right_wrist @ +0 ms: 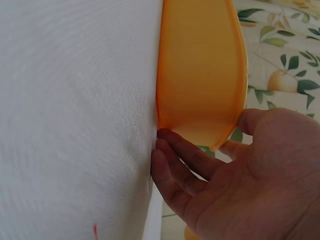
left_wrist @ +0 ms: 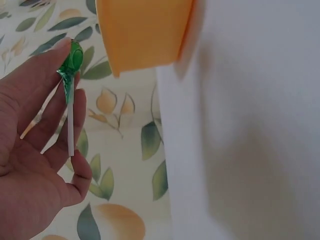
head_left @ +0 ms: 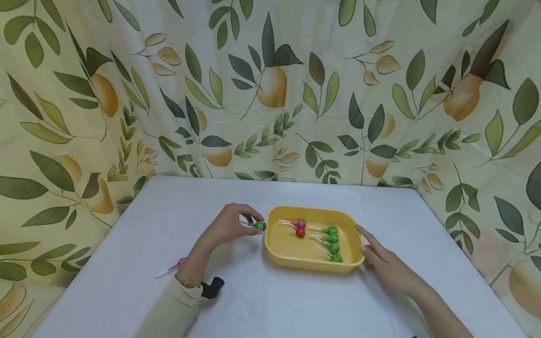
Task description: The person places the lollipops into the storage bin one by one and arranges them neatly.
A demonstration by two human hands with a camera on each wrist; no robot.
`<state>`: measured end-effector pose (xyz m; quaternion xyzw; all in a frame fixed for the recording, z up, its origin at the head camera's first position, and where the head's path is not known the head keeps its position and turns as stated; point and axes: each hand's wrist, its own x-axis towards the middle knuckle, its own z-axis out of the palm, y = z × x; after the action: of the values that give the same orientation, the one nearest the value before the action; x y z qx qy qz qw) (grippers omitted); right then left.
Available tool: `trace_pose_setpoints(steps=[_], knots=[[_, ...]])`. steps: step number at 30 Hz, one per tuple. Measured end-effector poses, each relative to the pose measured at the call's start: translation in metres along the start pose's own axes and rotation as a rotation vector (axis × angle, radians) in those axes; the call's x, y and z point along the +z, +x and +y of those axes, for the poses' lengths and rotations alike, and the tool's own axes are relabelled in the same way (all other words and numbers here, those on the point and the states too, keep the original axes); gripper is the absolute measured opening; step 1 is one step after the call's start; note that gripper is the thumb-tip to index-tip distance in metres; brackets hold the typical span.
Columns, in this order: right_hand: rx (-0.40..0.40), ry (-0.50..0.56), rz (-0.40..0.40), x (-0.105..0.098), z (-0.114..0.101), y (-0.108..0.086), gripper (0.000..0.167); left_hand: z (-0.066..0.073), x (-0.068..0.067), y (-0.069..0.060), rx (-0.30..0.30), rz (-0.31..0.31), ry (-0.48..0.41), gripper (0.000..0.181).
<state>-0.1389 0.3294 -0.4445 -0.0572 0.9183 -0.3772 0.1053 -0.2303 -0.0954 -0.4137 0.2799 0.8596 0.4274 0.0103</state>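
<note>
My left hand (head_left: 231, 224) pinches a green-wrapped lollipop (head_left: 258, 226) just outside the left end of a yellow tray (head_left: 291, 260). In the left wrist view, the green lollipop (left_wrist: 75, 57) sits at the thumb and fingertips, its white stick (left_wrist: 70, 122) running down along the fingers. Several green lollipops (head_left: 332, 238) lie in a column in the tray's right half. Left of them are a red lollipop (head_left: 300, 233) and a pink-purple one (head_left: 301, 223). My right hand (head_left: 386, 263) touches the tray's right end with fairly straight fingers, thumb at the rim, other fingers low against the outer wall (right_wrist: 200, 75).
A pink lollipop (head_left: 171, 268) lies on the white-covered table (head_left: 262, 305), partly hidden behind my left forearm. A black device (head_left: 213, 288) is strapped at my left wrist. A curtain (head_left: 270, 141) with fruit and leaf print hangs along the table's back and sides.
</note>
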Motion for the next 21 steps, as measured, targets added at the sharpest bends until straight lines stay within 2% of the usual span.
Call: trace_pose_setpoints(steps=[12, 21], knots=[[0.014, -0.004, 0.001, 0.0, 0.0, 0.0, 0.063, 0.022, 0.035, 0.029, 0.021, -0.057, 0.0, 0.022], [-0.006, 0.011, 0.01, 0.0, 0.0, 0.0, 0.062, 0.03, 0.058, 0.041, 0.042, -0.062, -0.024, 0.023]])
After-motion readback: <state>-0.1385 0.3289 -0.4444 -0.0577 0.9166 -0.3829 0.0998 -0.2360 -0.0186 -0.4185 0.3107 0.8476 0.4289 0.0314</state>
